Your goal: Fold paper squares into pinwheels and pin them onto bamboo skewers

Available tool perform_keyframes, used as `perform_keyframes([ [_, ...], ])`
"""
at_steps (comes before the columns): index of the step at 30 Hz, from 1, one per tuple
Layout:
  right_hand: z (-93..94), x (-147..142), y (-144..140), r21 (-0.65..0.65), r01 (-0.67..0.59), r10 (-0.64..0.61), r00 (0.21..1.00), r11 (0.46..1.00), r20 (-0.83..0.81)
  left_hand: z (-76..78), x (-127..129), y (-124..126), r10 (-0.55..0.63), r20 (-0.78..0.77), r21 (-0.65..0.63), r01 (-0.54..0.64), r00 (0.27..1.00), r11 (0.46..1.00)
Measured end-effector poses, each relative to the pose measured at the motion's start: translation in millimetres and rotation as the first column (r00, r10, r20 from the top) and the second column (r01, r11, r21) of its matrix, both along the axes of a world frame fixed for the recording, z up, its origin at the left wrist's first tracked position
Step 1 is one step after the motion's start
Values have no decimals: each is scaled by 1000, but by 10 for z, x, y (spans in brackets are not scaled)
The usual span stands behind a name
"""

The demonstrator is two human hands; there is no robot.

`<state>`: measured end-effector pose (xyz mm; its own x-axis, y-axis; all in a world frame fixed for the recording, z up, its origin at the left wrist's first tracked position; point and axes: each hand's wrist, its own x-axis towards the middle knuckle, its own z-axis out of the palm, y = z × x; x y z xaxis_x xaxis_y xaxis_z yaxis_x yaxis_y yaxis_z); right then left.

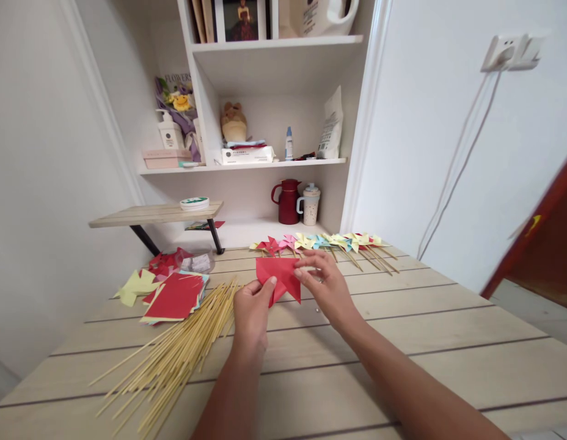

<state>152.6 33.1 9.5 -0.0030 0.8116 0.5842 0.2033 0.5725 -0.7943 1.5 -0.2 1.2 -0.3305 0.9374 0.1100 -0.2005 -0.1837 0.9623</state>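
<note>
We hold the red paper (280,276) just above the table (402,342), between the skewers (182,348) and the row of pinwheels (324,242). To fold it well, we judge the edges should meet squarely before we press the crease flat. Our left hand (251,305) pinches its lower corner, fingers closed on it. Our right hand (327,282) nips the right edge with thumb and forefinger; the other 3 fingers spread loosely.

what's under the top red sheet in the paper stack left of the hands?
Under the red sheet, edges of yellow, blue and pink sheets stick out, lying on the table. How many sheets, and their full colours, is covered.
</note>
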Motion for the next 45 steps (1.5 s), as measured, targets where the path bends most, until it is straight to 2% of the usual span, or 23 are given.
perform_keyframes([
  [2, 51, 50, -9, 112, 85, -92, 994, 990, 63, 11, -9, 2, 29, -151, 20, -26, 988, 999],
  [4, 84, 91, -11, 146, 85, -107, 983, 986, 152, 20, -13, 6, 46, -316, 69, -26, 947, 997],
  [9, 65, 119, 27, 34, -42, 28, 939, 999, 343, 12, 1, 27, 91, -586, 211, 42, 805, 977],
  [12, 32, 116, 55, 1, -104, 97, 928, 995, 361, -10, -5, 46, 112, -656, 228, 55, 747, 972],
  [16, 10, 123, 75, -67, -114, 130, 934, 991, 332, -43, -30, 66, 126, -704, 225, 51, 699, 973],
  [23, 84, 107, 8, -127, -148, 184, 922, 981, 342, -50, -21, 58, 133, -715, 209, 28, 686, 978],
  [25, 99, 84, -18, -203, -135, 194, 932, 970, 306, -33, -14, 48, 121, -707, 184, 16, 697, 983],
  [27, 96, 61, -28, -332, -144, 213, 959, 932, 184, -15, -16, 39, 120, -651, 172, -8, 749, 985],
  [30, 80, 40, -15, -451, -262, 232, 965, 853, -121, 1, -37, 29, 144, -436, 169, -77, 888, 983],
  [33, 87, 44, 7, -446, -352, 199, 913, 823, -355, -10, -51, 19, 98, -189, 101, -80, 977, 992],
  [36, 106, 52, 13, -419, -396, 181, 866, 817, -466, -31, -28, 10, -36, -63, 58, 39, 997, 998],
  [40, 105, 27, -7, -399, -436, 192, 832, 807, -521, -15, 34, 2, -223, -9, 89, 223, 975, 971],
  [45, 88, -32, -52, -414, -440, 193, 835, 797, -515, 52, 57, -23, -265, 46, 68, 262, 963, 963],
])
